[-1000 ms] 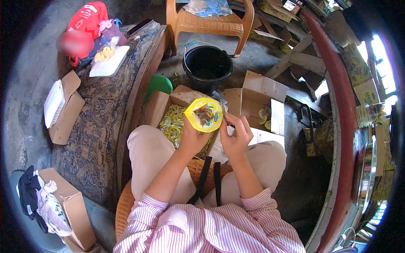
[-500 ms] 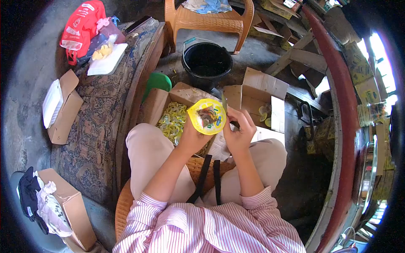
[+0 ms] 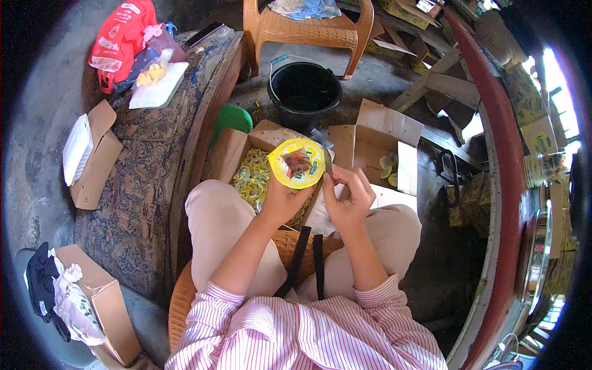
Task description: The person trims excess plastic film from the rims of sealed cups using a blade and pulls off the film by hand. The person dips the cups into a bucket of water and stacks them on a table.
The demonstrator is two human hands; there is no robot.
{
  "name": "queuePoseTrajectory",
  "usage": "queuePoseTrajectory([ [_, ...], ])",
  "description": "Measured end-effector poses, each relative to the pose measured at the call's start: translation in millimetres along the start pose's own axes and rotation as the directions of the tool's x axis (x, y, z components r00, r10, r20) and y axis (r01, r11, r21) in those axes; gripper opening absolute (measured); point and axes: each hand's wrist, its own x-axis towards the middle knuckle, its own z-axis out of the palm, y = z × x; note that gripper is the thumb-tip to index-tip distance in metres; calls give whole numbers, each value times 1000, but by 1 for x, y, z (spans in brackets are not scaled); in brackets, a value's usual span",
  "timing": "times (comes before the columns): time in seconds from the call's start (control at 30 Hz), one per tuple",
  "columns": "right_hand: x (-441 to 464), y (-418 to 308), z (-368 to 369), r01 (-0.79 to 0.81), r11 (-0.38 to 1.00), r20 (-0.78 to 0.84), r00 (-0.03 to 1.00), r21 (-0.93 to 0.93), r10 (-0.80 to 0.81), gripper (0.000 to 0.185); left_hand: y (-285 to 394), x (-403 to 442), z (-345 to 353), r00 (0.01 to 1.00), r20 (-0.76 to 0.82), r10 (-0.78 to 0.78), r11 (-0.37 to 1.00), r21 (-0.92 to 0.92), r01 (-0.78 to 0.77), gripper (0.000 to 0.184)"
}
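Observation:
My left hand (image 3: 283,198) is wrapped round a yellow-rimmed cup (image 3: 303,179) with a printed lid or face that has a dark reddish-brown area at its middle. At the cup's right edge, my right hand (image 3: 349,196) pinches a thin dark blade-like tool (image 3: 327,161), close against the rim. Below and left of the cup stands a cardboard box (image 3: 227,150) holding many yellow-and-clear scraps (image 3: 251,179). Beyond my right hand, an open cardboard box (image 3: 387,123) has a few round yellowish pieces (image 3: 388,166) inside.
A black bucket (image 3: 304,98) stands ahead, near a brown woven chair (image 3: 308,32). To the left, a patterned bench (image 3: 145,160) bears a red bag (image 3: 120,40) and a white tray (image 3: 159,91). A green plastic object (image 3: 234,122) lies beside it. A red beam (image 3: 502,142) runs along the right.
The cup has turned and shifted slightly in my left hand, and my right hand has moved a little with it. The blurred round patch over the red bag is gone.

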Motion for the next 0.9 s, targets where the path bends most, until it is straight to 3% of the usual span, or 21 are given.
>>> queuePoseTrajectory([
  [0.23,-1,-1,6,94,983,-41,994,-155,-101,18,4,0,-3,999,26,24,993,116,-27,48],
  [0.37,0,0,6,55,989,-33,998,-139,-60,20,10,0,0,1000,4,-29,998,53,29,45],
  [0.47,1,1,5,44,990,-32,998,-137,-48,21,9,2,-2,1000,21,15,997,70,-16,41],
  [0.57,4,0,5,18,994,-32,999,-112,-21,22,12,0,0,996,24,-84,995,53,83,38],
  [0.9,4,1,1,-19,1000,9,1000,-23,19,20,6,0,-5,994,78,-70,998,9,70,52],
])
